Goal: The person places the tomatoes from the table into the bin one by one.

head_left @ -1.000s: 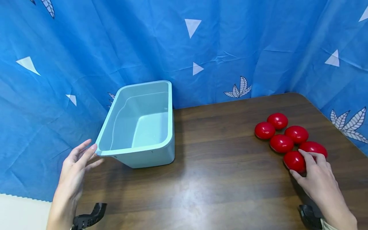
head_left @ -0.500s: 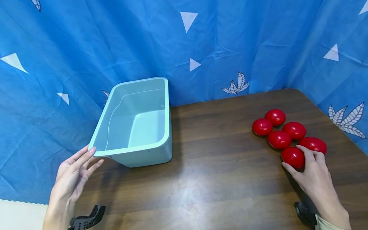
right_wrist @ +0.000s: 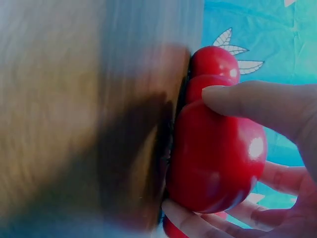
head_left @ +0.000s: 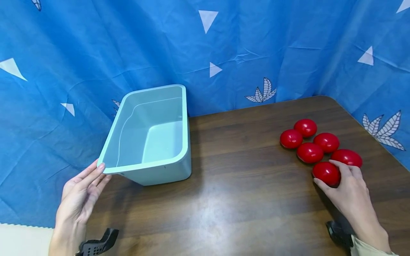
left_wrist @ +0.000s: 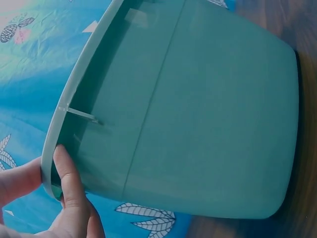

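A pale blue plastic bin (head_left: 144, 167) stands empty at the table's back left. My left hand (head_left: 84, 186) reaches its near-left corner with straight fingers, and the fingertips touch the wall just below the rim. The left wrist view shows the bin's outer wall (left_wrist: 208, 124) with a fingertip (left_wrist: 67, 173) pressed against it. Several shiny red balls (head_left: 309, 152) lie clustered at the right. My right hand (head_left: 344, 183) grips the nearest red ball (head_left: 326, 173), which sits on the table. In the right wrist view the thumb (right_wrist: 257, 106) lies over this ball (right_wrist: 213, 153) and fingers curl beneath.
The dark wooden table (head_left: 240, 199) has a rounded far-right corner. A blue patterned curtain (head_left: 224, 53) hangs close behind and on both sides. Black wrist mounts (head_left: 97, 243) show at the bottom edge.
My left hand's spread fingers have drawn together and settled against the bin's near-left corner. The right hand has stayed on the nearest red ball, fingers closing a little more.
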A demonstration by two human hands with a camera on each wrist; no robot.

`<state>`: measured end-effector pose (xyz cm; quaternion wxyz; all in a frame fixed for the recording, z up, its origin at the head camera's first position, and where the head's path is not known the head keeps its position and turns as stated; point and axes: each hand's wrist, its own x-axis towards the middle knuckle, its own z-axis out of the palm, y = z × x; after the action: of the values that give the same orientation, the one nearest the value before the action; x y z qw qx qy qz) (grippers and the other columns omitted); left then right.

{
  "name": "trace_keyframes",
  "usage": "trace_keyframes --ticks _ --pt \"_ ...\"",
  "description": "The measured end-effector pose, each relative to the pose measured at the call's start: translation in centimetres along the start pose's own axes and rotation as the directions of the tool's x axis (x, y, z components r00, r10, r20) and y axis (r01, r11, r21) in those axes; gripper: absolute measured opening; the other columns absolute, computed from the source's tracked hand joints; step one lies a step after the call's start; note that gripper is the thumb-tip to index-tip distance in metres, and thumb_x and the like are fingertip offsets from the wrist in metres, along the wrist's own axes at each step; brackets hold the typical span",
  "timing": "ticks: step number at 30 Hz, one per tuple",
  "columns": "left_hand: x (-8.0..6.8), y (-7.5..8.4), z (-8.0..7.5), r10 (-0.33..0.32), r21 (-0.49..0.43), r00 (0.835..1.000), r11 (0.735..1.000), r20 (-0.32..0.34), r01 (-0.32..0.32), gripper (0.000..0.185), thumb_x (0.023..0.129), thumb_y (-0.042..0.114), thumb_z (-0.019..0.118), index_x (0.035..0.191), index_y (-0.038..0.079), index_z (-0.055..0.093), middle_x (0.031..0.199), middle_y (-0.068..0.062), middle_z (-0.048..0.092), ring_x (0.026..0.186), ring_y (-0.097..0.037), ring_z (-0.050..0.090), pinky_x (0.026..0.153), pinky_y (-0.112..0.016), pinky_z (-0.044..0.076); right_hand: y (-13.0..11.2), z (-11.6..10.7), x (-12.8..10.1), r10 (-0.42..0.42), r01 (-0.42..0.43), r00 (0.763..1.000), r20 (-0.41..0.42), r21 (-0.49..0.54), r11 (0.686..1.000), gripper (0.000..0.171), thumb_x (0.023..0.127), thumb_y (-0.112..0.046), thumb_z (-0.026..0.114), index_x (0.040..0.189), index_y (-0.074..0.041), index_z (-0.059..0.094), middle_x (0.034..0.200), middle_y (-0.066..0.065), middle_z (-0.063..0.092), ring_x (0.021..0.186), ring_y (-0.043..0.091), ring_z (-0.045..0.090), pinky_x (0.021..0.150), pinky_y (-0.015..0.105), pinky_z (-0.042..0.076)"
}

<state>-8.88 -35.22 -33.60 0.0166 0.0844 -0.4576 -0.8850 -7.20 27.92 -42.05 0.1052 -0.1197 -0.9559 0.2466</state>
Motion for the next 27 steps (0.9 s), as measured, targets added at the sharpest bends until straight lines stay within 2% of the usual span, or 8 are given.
trace_keyframes --ticks 6,13,20,22,23,25,26,27 --pt "-0.2 0.3 -0.2 0.012 0.008 1.000 1.000 -0.011 -0.012 0.031 0.103 -0.012 0.053 0.114 0.003 0.078 0.118 -0.006 0.074 0.107 -0.018 0.074 0.084 -0.033 0.065 -2.1 -1.1 -0.3 0.021 -0.021 1.000 -0.019 0.000 1.000 0.088 0.078 -0.005 0.085 0.147 0.018 0.034 0.138 0.044 0.034 0.117 0.063 0.037 0.082 0.085 0.046" --pt "-0.1 0.8 -0.1 -0.003 -0.022 1.000 1.000 0.009 0.003 0.033 0.103 -0.012 0.052 0.117 0.004 0.078 0.120 -0.007 0.074 0.107 -0.020 0.074 0.085 -0.034 0.064 -4.5 -2.4 -0.7 -0.052 0.055 0.995 -0.088 0.023 0.998 0.084 0.083 -0.011 0.086 0.147 0.016 0.039 0.139 0.043 0.039 0.117 0.060 0.040 0.082 0.083 0.047" --pt "0.3 1.0 0.2 -0.009 0.003 1.000 1.000 0.028 0.009 0.037 0.104 -0.012 0.052 0.122 0.009 0.077 0.122 -0.005 0.073 0.106 -0.020 0.074 0.084 -0.032 0.064 -8.2 -3.3 -0.4 -0.130 0.139 0.985 -0.114 0.078 0.987 0.083 0.081 -0.011 0.088 0.148 0.012 0.044 0.136 0.039 0.045 0.115 0.056 0.044 0.082 0.080 0.050" --pt "0.4 1.0 0.2 -0.003 0.019 1.000 1.000 0.028 0.002 0.038 0.103 -0.012 0.053 0.123 0.010 0.076 0.124 -0.005 0.072 0.107 -0.020 0.074 0.084 -0.033 0.064 -9.5 -3.6 -0.2 -0.166 0.181 0.978 -0.123 0.114 0.977 0.084 0.079 -0.010 0.090 0.148 0.009 0.046 0.136 0.036 0.047 0.112 0.053 0.046 0.079 0.055 0.063" --pt "0.5 1.0 0.3 -0.003 0.024 1.000 1.000 0.024 0.003 0.038 0.103 -0.012 0.054 0.123 0.011 0.076 0.124 -0.004 0.071 0.106 -0.020 0.074 0.084 -0.033 0.064 -10.2 -3.7 0.0 -0.182 0.198 0.975 -0.125 0.131 0.971 0.085 0.079 -0.010 0.091 0.149 0.007 0.046 0.137 0.035 0.048 0.111 0.052 0.048 0.075 0.040 0.064" --pt "0.5 1.0 0.3 0.001 0.036 1.000 0.999 0.020 -0.001 0.038 0.103 -0.012 0.054 0.124 0.011 0.076 0.124 -0.004 0.070 0.106 -0.019 0.074 0.084 -0.032 0.064 -11.7 -3.7 0.3 -0.224 0.244 0.966 -0.130 0.165 0.956 0.086 0.076 -0.009 0.092 0.149 0.005 0.048 0.137 0.033 0.050 0.111 0.050 0.050 0.071 0.011 0.052" --pt "0.5 1.0 0.4 0.003 0.042 1.000 0.999 0.019 -0.004 0.038 0.103 -0.012 0.055 0.123 0.011 0.076 0.125 -0.004 0.069 0.105 -0.019 0.074 0.084 -0.032 0.064 -12.5 -3.7 0.5 -0.247 0.268 0.960 -0.135 0.175 0.947 0.088 0.074 -0.008 0.093 0.149 0.004 0.049 0.138 0.031 0.051 0.111 0.050 0.051 0.072 0.010 0.052" --pt "0.5 1.0 0.4 0.004 0.043 1.000 0.999 0.019 -0.005 0.038 0.103 -0.012 0.054 0.123 0.011 0.076 0.125 -0.004 0.070 0.105 -0.019 0.074 0.084 -0.033 0.065 -13.3 -3.7 0.6 -0.267 0.290 0.954 -0.139 0.192 0.937 0.088 0.073 -0.008 0.094 0.149 0.002 0.050 0.137 0.030 0.052 0.109 0.048 0.053 0.070 0.001 0.042"
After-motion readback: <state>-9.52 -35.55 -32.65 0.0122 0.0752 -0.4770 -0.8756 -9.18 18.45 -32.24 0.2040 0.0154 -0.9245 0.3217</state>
